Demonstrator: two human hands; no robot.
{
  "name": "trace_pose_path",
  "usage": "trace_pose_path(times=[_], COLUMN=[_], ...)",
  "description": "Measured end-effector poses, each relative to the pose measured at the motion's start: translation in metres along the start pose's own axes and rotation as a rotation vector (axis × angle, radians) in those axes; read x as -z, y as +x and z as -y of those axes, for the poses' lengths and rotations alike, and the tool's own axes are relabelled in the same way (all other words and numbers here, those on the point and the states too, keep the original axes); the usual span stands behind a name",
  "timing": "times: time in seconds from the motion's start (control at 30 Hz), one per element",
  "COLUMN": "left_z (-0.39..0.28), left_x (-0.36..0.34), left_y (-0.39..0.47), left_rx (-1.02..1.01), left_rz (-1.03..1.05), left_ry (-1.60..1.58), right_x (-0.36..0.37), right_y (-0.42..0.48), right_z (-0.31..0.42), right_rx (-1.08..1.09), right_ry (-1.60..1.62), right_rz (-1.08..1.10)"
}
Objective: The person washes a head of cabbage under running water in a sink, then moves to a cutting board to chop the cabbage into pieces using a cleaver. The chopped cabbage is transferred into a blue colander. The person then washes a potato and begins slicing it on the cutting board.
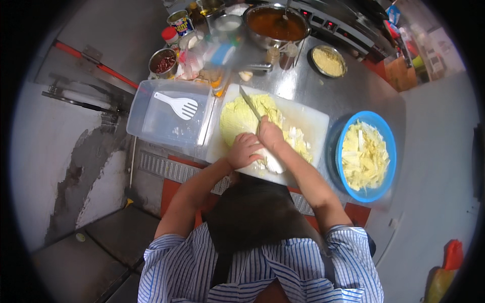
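Observation:
A pale green napa cabbage [237, 117] lies on a white cutting board [316, 125] in front of me. My left hand [245, 150] presses on the cabbage near its white stem end, fingers spread over it. In my right hand [270, 132] is the handle of a kitchen knife [248, 100], its blade pointing away from me over the leaves. Cut cabbage pieces [297, 142] lie on the board beside my right wrist. To the right, a blue plastic basin [338, 151] holds chopped cabbage [365, 155].
Left of the board stands a clear plastic tub [151, 128] with a white slotted spatula [183, 108] in it. Behind are a steel bowl of reddish-brown liquid [276, 26], a bowl of pale yellow minced food [329, 61], a pot of dark red bits [164, 63] and a garlic bulb [246, 76].

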State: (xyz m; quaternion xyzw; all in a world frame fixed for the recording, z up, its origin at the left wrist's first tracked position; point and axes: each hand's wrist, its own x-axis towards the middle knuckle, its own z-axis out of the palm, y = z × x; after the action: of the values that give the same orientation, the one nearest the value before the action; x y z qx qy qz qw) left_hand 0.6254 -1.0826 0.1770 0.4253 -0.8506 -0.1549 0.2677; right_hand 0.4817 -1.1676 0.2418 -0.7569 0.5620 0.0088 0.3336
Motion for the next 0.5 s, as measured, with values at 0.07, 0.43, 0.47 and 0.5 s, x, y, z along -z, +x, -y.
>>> trace_pose_path(times=[0.07,0.43,0.47,0.5], left_z=[-0.006,-0.007,-0.007,-0.006], left_x=[-0.006,0.000,-0.001,-0.001], left_y=[0.000,0.003,0.001,-0.001], left_rx=[-0.034,-0.043,-0.042,-0.034], left_rz=[-0.047,-0.132,-0.129,-0.118], left_ry=[-0.027,-0.025,-0.025,-0.017], right_x=[0.001,0.027,0.011,-0.005], right_y=[0.005,-0.101,-0.100,-0.099], right_z=[-0.018,-0.054,-0.059,-0.063], right_rx=[0.002,-0.088,-0.065,-0.046], right_ry=[0.032,0.050,0.049,0.046], right_rz=[-0.049,0.132,0.071,0.008])
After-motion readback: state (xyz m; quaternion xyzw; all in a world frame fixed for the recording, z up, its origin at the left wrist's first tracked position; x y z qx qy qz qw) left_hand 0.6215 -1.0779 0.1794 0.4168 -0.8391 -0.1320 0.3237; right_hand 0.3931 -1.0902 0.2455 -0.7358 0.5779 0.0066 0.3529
